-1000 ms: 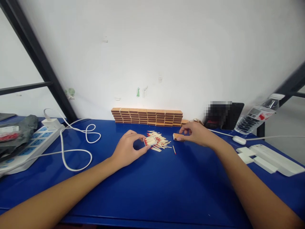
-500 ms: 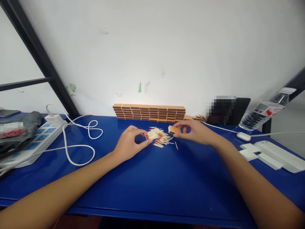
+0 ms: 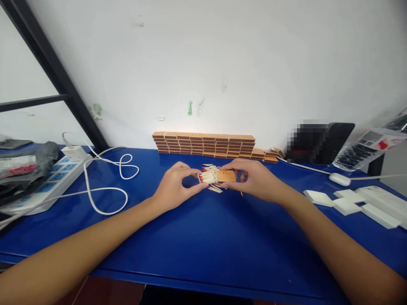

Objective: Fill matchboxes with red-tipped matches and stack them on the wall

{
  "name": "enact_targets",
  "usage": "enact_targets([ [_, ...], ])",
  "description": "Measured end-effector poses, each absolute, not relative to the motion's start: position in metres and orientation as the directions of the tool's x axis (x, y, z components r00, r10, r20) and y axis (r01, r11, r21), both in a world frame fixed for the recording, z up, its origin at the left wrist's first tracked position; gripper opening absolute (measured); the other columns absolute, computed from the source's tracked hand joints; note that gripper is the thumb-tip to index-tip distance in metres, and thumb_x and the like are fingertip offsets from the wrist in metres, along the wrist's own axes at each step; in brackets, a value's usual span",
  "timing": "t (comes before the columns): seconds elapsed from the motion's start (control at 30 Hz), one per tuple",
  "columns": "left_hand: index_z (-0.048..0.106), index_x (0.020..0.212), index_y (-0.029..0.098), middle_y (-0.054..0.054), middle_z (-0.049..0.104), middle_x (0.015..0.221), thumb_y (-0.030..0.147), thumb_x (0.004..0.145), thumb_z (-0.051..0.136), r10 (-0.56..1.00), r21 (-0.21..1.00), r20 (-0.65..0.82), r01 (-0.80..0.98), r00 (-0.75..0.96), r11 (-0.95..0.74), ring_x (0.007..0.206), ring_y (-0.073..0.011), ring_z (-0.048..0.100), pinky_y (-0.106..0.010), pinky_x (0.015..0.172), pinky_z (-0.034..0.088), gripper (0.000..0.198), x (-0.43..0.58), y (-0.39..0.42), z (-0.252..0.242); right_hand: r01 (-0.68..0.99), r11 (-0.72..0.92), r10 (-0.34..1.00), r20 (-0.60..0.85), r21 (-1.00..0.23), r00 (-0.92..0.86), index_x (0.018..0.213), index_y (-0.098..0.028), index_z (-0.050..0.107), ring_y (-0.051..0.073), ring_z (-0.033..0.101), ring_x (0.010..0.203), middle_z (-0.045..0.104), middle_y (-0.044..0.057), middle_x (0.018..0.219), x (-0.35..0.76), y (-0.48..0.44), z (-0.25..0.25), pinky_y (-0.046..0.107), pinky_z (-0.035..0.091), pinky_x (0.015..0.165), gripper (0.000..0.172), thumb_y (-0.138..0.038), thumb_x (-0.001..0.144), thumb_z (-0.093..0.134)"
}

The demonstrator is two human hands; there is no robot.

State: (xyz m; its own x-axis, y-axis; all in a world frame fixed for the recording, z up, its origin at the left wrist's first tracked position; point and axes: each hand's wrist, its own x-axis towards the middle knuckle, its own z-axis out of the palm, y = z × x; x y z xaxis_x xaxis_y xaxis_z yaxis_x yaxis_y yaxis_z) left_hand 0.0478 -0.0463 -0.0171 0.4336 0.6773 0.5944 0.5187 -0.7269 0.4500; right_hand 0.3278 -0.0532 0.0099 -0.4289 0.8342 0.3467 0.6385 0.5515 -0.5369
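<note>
My left hand (image 3: 179, 186) is closed on a white matchbox tray (image 3: 207, 177) full of red-tipped matches, gripping it between thumb and fingers. My right hand (image 3: 249, 178) pinches an orange matchbox sleeve (image 3: 226, 176) by its long edges. Tray and sleeve meet end to end; whether the tray's end is inside the sleeve I cannot tell. Beneath and behind them lies a pile of loose matches (image 3: 216, 189), partly hidden by the box and my hands. A stack of matchboxes (image 3: 203, 144) stands in rows against the wall.
On the left are a white power strip (image 3: 60, 178), a looped white cable (image 3: 106, 212) and a grey plastic bag (image 3: 38, 165). At right stand a dark phone (image 3: 340, 142), a leaning water bottle (image 3: 365, 148), a white earbud case (image 3: 339, 179) and white blocks (image 3: 346, 206).
My right hand has brought the sleeve left, up against the tray in my left hand. Before, they were apart over the match pile. The view has shifted slightly.
</note>
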Motion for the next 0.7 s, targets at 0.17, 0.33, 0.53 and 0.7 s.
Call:
enact_targets([
  [0.17,0.082,0.109,0.023,-0.005,0.078,0.099,0.042,0.088,0.086,0.683,0.464,0.61,0.518,0.401,-0.718,0.095,-0.0221,0.07,-0.037,0.085,0.059,0.029,0.048,-0.046,-0.018,0.618,0.537,0.844,0.347,-0.574,-0.41,0.117,-0.023,0.08,0.02,0.066,0.078,0.079,0.007,0.101,0.323,-0.055,0.009,0.032,0.05,0.066,0.038,-0.046,0.087,0.081],
  [0.33,0.082,0.111,0.024,-0.005,0.079,0.102,0.041,0.088,0.086,0.692,0.508,0.617,0.481,0.376,-0.714,0.096,-0.0216,0.072,-0.036,0.086,0.06,0.029,0.047,-0.045,-0.02,0.58,0.387,0.919,0.247,-0.717,-0.308,0.117,-0.024,0.078,0.018,0.062,0.066,0.08,0.005,0.1,0.318,-0.055,0.004,0.033,0.05,0.058,0.046,-0.051,0.081,0.086],
  [0.53,0.08,0.117,0.025,-0.005,0.08,0.108,0.038,0.09,0.084,0.649,0.476,0.638,0.45,0.415,-0.756,0.102,-0.022,0.071,-0.038,0.092,0.059,0.03,0.046,-0.041,-0.02,0.42,0.325,0.929,0.202,-0.847,-0.311,0.121,-0.023,0.076,0.025,0.073,0.087,0.08,0.008,0.115,0.318,-0.051,-0.004,0.042,0.062,0.078,0.051,-0.046,0.077,0.089],
  [0.7,0.079,0.122,0.024,-0.005,0.08,0.109,0.037,0.091,0.084,0.621,0.456,0.624,0.424,0.475,-0.783,0.101,-0.0216,0.07,-0.037,0.091,0.058,0.034,0.045,-0.04,-0.021,0.349,0.356,0.896,0.21,-0.867,-0.392,0.122,-0.023,0.076,0.028,0.074,0.105,0.079,0.008,0.121,0.314,-0.054,-0.002,0.045,0.06,0.095,0.048,-0.042,0.079,0.088],
])
